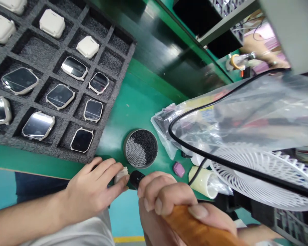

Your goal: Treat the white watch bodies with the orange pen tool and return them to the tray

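Observation:
My left hand (97, 184) pinches a small off-white watch case (120, 175) at the front edge of the green table, its fingers partly covering it. Wrapped in my right hand (166, 194) is an electric screwdriver (187, 222) with an orange body and a black nose. The nose points left and its tip meets the right side of the watch case; the exact contact point is too small to make out. Just beyond both hands stands a round dish (140, 148) of tiny black screws, part of its dimpled grey floor showing.
A dark foam tray (77, 114) at the left holds several square watches, some screen up, some back up. To the right lie a purple watch-shaped piece (179, 169), a cream roll (204, 182), a clear plastic bag (236, 116), a white fan grille (267, 174) and a black cable (220, 159). Another person's arm (261, 51) shows at the upper right.

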A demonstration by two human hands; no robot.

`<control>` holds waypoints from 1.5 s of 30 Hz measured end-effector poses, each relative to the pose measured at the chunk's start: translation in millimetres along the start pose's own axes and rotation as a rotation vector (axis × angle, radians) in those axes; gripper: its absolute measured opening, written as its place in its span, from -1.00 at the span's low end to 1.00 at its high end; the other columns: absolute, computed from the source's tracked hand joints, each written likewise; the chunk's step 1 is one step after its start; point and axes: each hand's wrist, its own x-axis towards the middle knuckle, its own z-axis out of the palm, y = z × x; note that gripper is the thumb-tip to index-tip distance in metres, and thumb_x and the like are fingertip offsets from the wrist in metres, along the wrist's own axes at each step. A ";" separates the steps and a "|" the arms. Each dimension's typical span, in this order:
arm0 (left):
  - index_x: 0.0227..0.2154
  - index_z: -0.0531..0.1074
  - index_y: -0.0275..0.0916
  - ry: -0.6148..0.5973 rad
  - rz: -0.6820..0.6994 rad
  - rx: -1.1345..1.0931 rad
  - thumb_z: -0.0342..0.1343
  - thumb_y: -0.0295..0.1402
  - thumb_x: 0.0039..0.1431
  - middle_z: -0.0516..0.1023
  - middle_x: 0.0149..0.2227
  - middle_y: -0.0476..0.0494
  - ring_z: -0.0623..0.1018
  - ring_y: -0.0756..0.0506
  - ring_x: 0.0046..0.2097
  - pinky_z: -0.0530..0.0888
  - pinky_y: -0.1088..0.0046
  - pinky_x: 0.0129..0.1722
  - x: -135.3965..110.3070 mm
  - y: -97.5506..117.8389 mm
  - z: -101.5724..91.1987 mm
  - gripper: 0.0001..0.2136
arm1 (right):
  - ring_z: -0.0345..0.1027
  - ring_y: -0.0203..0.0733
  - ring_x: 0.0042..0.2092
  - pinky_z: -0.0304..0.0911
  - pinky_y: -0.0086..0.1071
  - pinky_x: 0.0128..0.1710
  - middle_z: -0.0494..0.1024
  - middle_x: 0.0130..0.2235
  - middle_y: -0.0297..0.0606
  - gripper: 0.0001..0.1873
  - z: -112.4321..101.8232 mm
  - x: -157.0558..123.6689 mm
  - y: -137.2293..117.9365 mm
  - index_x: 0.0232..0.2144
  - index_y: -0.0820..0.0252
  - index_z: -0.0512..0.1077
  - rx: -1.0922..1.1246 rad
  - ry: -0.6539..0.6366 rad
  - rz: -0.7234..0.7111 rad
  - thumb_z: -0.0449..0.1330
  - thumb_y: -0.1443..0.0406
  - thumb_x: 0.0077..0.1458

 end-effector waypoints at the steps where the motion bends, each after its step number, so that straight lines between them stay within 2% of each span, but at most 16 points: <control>1: -0.01 0.58 -0.12 0.003 -0.002 0.003 0.24 -0.28 0.40 0.63 0.06 -0.06 0.54 -0.17 0.12 0.35 0.17 0.11 -0.1 0.0 0.8 -0.84 | 0.33 -0.22 -0.52 0.36 -0.21 -0.54 0.39 -0.48 -0.43 -0.52 4.2 -0.8 2.9 -0.02 -0.10 0.48 -0.012 0.111 -0.062 -0.13 -0.09 0.39; 3: 0.00 0.58 -0.12 0.014 -0.005 0.023 0.25 -0.23 0.40 0.63 0.05 -0.08 0.54 -0.18 0.11 0.35 0.17 0.11 -0.8 0.1 1.7 -0.80 | 0.30 -0.26 -0.54 0.34 -0.25 -0.57 0.38 -0.44 -0.47 -0.60 12.2 -2.1 5.0 0.08 -0.11 0.41 -0.047 0.309 -0.193 -0.09 -0.02 0.40; 5: 0.05 0.58 -0.14 0.024 0.004 0.050 0.26 -0.18 0.40 0.63 0.05 -0.11 0.52 -0.19 0.11 0.35 0.16 0.12 -1.7 -0.4 0.4 -0.74 | 0.31 -0.30 -0.54 0.33 -0.27 -0.58 0.40 -0.40 -0.47 -0.64 18.9 0.0 1.2 0.09 -0.06 0.39 -0.077 0.444 -0.266 -0.06 0.06 0.41; 7: 0.14 0.54 -0.17 -0.018 0.043 0.047 0.21 -0.18 0.43 0.61 0.13 -0.13 0.49 -0.21 0.17 0.33 0.12 0.16 -2.8 -2.1 -3.7 -0.68 | 0.34 -0.29 -0.49 0.36 -0.24 -0.53 0.43 -0.38 -0.45 -0.61 24.5 6.5 -5.8 0.03 0.00 0.41 -0.075 0.512 -0.225 -0.08 0.02 0.42; 9: 0.21 0.49 -0.23 -0.096 0.101 0.001 0.09 -0.26 0.47 0.53 0.26 -0.15 0.44 -0.26 0.26 0.28 0.06 0.22 -3.8 -4.7 -8.6 -0.65 | 0.34 -0.28 -0.43 0.37 -0.23 -0.48 0.44 -0.35 -0.41 -0.47 29.4 15.1 -11.4 -0.02 0.03 0.43 -0.041 0.566 -0.152 -0.17 -0.10 0.41; 12: 0.16 0.51 -0.30 -0.119 0.137 -0.061 -0.04 -0.45 0.42 0.50 0.28 -0.19 0.42 -0.28 0.27 0.26 0.03 0.23 -4.6 -7.5 -11.5 -0.64 | 0.31 -0.28 -0.41 0.34 -0.24 -0.46 0.42 -0.36 -0.39 -0.29 34.0 24.2 -12.4 -0.03 0.05 0.43 -0.003 0.590 -0.132 -0.31 -0.21 0.38; 16: 0.06 0.55 -0.28 -0.048 0.073 -0.043 0.03 -0.50 0.37 0.59 0.08 -0.21 0.48 -0.26 0.13 0.31 0.06 0.18 -3.7 -5.4 -6.7 -0.70 | 0.31 -0.27 -0.39 0.34 -0.23 -0.44 0.40 -0.34 -0.39 -0.28 32.7 21.0 -6.2 -0.02 0.05 0.41 -0.013 0.576 -0.137 -0.31 -0.24 0.36; 20: 0.10 0.54 -0.31 -0.070 0.080 -0.060 0.03 -0.48 0.33 0.54 0.19 -0.27 0.46 -0.31 0.21 0.30 0.02 0.21 -3.6 -4.5 -6.4 -0.66 | 0.36 -0.23 -0.34 0.37 -0.17 -0.39 0.42 -0.31 -0.39 -0.33 28.9 11.5 -2.8 0.01 0.02 0.37 -0.029 0.538 -0.068 -0.27 -0.25 0.36; 22: 0.10 0.53 -0.33 -0.082 0.097 -0.080 -0.02 -0.49 0.32 0.51 0.24 -0.29 0.44 -0.33 0.24 0.29 0.00 0.21 -3.8 -5.6 -7.8 -0.63 | 0.34 -0.25 -0.36 0.35 -0.19 -0.42 0.41 -0.32 -0.39 -0.32 29.2 10.8 -2.0 0.01 0.02 0.36 -0.030 0.558 -0.087 -0.29 -0.24 0.36; 26: 0.06 0.57 -0.24 -0.039 0.079 -0.062 -0.03 -0.51 0.38 0.58 0.15 -0.19 0.49 -0.25 0.16 0.32 0.07 0.17 -2.5 -6.3 -6.4 -0.66 | 0.32 -0.27 -0.38 0.34 -0.23 -0.45 0.42 -0.34 -0.39 -0.34 33.4 17.1 -2.5 -0.01 0.05 0.38 -0.042 0.577 -0.135 -0.28 -0.21 0.38; 30: 0.04 0.61 -0.18 0.045 0.031 0.001 0.17 -0.42 0.40 0.63 0.03 -0.16 0.53 -0.21 0.05 0.39 0.13 0.11 -0.8 -3.6 -0.4 -0.77 | 0.33 -0.32 -0.45 0.35 -0.26 -0.53 0.41 -0.36 -0.44 -0.57 33.8 18.5 -7.4 -0.02 0.06 0.39 -0.076 0.577 -0.217 -0.12 -0.03 0.43; 32: 0.05 0.61 -0.17 0.062 0.031 0.011 0.26 -0.34 0.37 0.64 0.01 -0.16 0.55 -0.22 0.03 0.41 0.12 0.10 -0.1 -2.5 1.6 -0.76 | 0.34 -0.34 -0.50 0.35 -0.29 -0.58 0.43 -0.37 -0.47 -0.68 31.1 14.0 -8.9 0.00 0.05 0.38 -0.094 0.549 -0.260 -0.03 0.06 0.42; 35: 0.03 0.63 -0.18 0.079 0.033 0.017 0.30 -0.30 0.35 0.65 0.00 -0.15 0.55 -0.21 0.01 0.43 0.12 0.09 0.9 -1.9 2.0 -0.76 | 0.34 -0.33 -0.51 0.35 -0.30 -0.62 0.40 -0.38 -0.46 -0.64 22.8 4.2 -5.6 0.06 0.04 0.36 -0.080 0.488 -0.255 0.01 0.02 0.40; 40: 0.00 0.63 -0.18 0.067 0.027 0.025 0.28 -0.31 0.37 0.66 -0.01 -0.13 0.55 -0.19 0.01 0.44 0.14 0.07 1.8 -1.2 -0.8 -0.80 | 0.36 -0.26 -0.49 0.38 -0.24 -0.57 0.39 -0.36 -0.43 -0.62 5.2 -7.0 8.3 0.13 -0.10 0.32 0.051 0.217 -0.264 0.04 0.01 0.35; 45: -0.01 0.63 -0.18 0.065 0.023 0.026 0.25 -0.35 0.37 0.65 0.01 -0.15 0.55 -0.20 0.02 0.44 0.15 0.08 2.2 -1.1 -0.8 -0.81 | 0.37 -0.22 -0.46 0.41 -0.19 -0.52 0.39 -0.35 -0.42 -0.62 11.3 -11.5 10.4 0.14 -0.15 0.30 0.077 0.241 -0.213 -0.02 0.00 0.36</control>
